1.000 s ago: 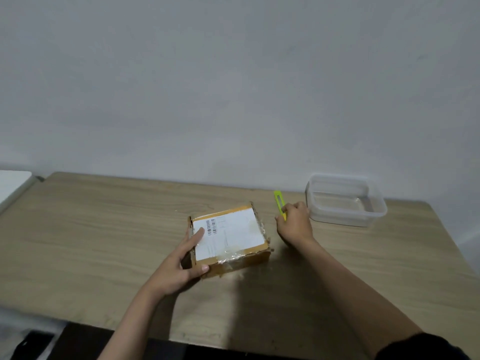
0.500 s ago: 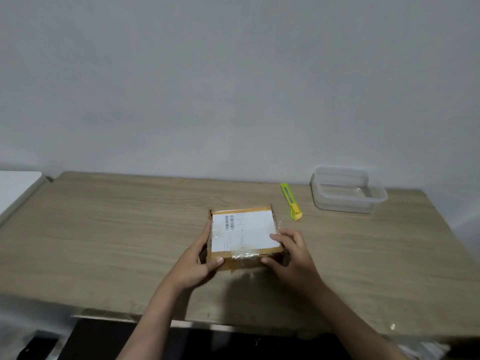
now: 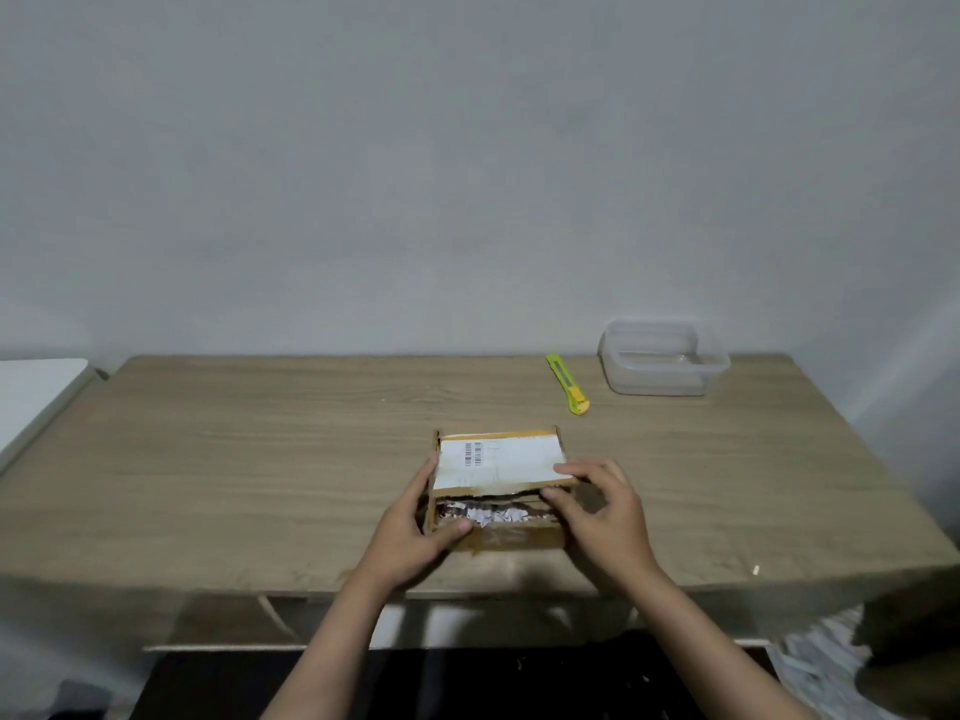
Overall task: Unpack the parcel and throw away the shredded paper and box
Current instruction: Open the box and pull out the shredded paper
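Plain grey wall behind, light wood-grain table (image 3: pixel 260 459) filling the lower half of the view. Cardboard box (image 3: pixel 498 491) sits near the front edge of the table, about centre, between both hands. Its top flap (image 3: pixel 501 459) carries a white shipping label with a barcode and is lifted at the near edge, so a gap shows along the front. Shredded paper (image 3: pixel 488 511) is visible through that gap, white crumpled bits packed inside the box.

Left hand (image 3: pixel 415 532) clamps the box's left near corner: fingers run up the left wall, thumb lies across the front lip just beside the paper. Closed on the box, narrow grip. Right hand (image 3: pixel 602 517) is at the box's right near corner, fingers curled onto the raised edge of the flap, thumb under it at the opening. Holding the flap, pinch-like grip. Both forearms come in from the bottom of the frame, bare.

Yellow-green utility knife (image 3: pixel 568 384) lies flat on the table behind and to the right of the box, well apart from both hands. Clear plastic container (image 3: pixel 662 363) stands just right of the knife near the back edge; contents cannot be told. White surface (image 3: pixel 31 397) at far left, beside the table.
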### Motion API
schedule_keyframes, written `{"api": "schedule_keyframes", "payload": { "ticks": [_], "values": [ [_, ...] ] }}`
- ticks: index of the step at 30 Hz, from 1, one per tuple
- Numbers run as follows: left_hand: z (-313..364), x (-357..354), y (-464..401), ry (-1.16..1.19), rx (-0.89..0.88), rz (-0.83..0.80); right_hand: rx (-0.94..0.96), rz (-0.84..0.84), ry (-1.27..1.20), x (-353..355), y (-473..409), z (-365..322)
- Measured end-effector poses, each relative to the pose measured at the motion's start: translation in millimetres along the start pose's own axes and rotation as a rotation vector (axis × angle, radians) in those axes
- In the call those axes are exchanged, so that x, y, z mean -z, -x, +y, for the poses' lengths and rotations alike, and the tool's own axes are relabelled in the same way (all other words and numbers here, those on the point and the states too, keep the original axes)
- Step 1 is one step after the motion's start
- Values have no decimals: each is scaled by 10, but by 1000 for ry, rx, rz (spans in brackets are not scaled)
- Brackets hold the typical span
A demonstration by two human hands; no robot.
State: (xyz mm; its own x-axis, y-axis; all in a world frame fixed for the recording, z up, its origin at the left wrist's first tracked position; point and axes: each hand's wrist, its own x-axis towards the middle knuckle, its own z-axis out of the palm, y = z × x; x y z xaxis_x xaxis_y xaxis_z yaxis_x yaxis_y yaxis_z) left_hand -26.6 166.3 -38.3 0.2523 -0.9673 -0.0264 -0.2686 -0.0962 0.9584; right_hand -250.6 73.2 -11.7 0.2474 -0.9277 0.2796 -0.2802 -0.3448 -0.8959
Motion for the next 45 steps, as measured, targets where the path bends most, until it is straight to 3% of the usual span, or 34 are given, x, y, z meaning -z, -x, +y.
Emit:
{"api": "schedule_keyframes", "payload": {
  "ticks": [15, 23, 35, 45],
  "values": [
    [-4, 51, -25, -26, 17, -52, -169, 105, -176, 0, -515, -247],
    [10, 69, -43, -54, 12, -69, -129, 70, -165, -33, -631, -268],
    [-76, 38, -37, -45, 11, -36, -168, -125, -180, -189, -776, -128],
    [77, 41, -39, -41, 52, -22, -256, -308, -33, -173, -771, 92]
  ]
}}
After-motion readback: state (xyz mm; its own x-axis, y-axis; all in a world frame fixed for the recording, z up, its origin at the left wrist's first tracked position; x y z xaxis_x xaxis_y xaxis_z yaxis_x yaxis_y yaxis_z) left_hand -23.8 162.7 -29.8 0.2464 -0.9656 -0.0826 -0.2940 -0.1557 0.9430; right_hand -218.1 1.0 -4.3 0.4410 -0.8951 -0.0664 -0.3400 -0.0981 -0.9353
